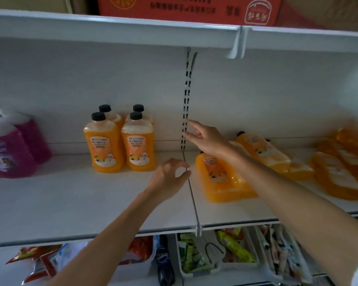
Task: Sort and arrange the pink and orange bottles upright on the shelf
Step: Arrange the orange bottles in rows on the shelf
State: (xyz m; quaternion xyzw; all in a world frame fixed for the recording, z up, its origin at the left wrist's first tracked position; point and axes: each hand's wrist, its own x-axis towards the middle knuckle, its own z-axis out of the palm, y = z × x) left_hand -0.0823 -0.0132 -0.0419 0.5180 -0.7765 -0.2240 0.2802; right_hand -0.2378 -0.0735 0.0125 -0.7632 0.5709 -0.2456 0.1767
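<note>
Four clear plastic bottles of orange liquid with black screw caps stand upright in a two-by-two block on the white metal shelf (81, 205), left of its middle seam: front-left bottle (103, 145), front-right bottle (137, 147), and two rear bottles (112, 117) (142, 114) touching them from behind. At the far left edge stand two pink bottles with white tops (6, 153) (32, 137), blurred, well apart from the orange block. Right of the seam more orange bottles lie flat: the nearest lying bottle (217, 178) just beside the seam with its label up, a second lying bottle (262, 151) behind it with its black cap toward the back wall, and a loose heap of orange bottles (339, 174) at the far right

The left hand (170, 174) hovers over the bare shelf near the seam, thumb and fingers bent in a loose C, grasping nothing. The right hand (207, 139) reaches across above the nearest lying bottle, fingers stretched toward the slotted metal upright (186, 96) on the back wall, released and empty

Overhead, a red cardboard carton (184, 9) sits on the upper shelf (112, 27). Below, white bins of snack packets (232, 248), a dark bottle (164, 265) and red packets (35, 263)
</note>
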